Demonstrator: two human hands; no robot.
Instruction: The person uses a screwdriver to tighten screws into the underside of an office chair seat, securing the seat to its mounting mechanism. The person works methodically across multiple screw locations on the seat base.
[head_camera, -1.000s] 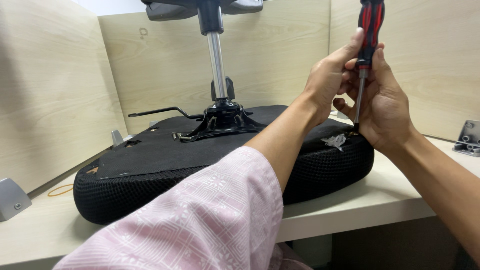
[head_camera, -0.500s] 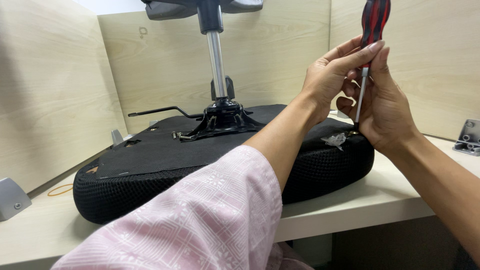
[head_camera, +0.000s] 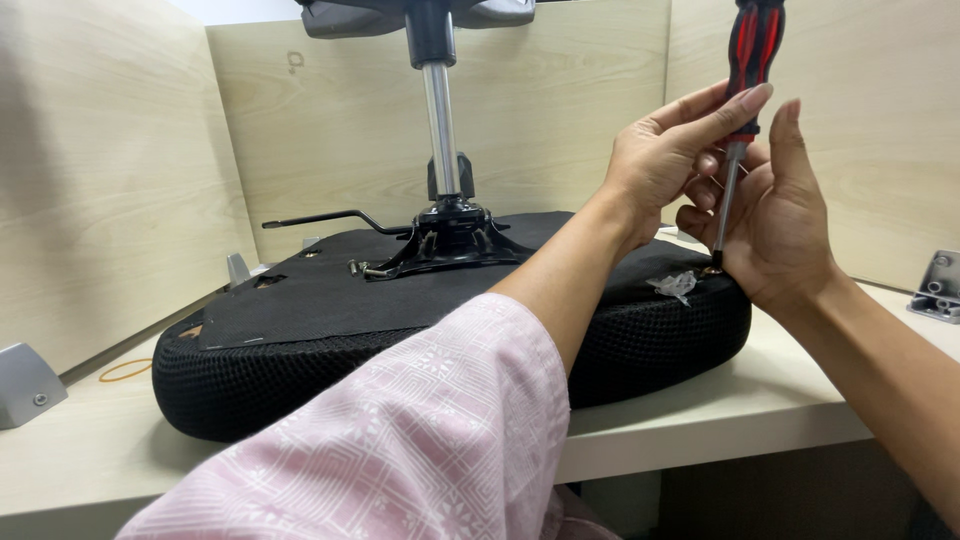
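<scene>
Right of frame, both hands grasp an upright screwdriver (head_camera: 740, 120), left hand (head_camera: 665, 165) pinching the red-black handle, right hand (head_camera: 775, 225) steadying the shaft, likely to keep the tip seated at the rim of the overturned chair seat (head_camera: 450, 330) on the table (head_camera: 700, 410).

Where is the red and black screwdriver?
The red and black screwdriver stands upright at the upper right, between both hands, tip on the black mesh chair seat.
</scene>
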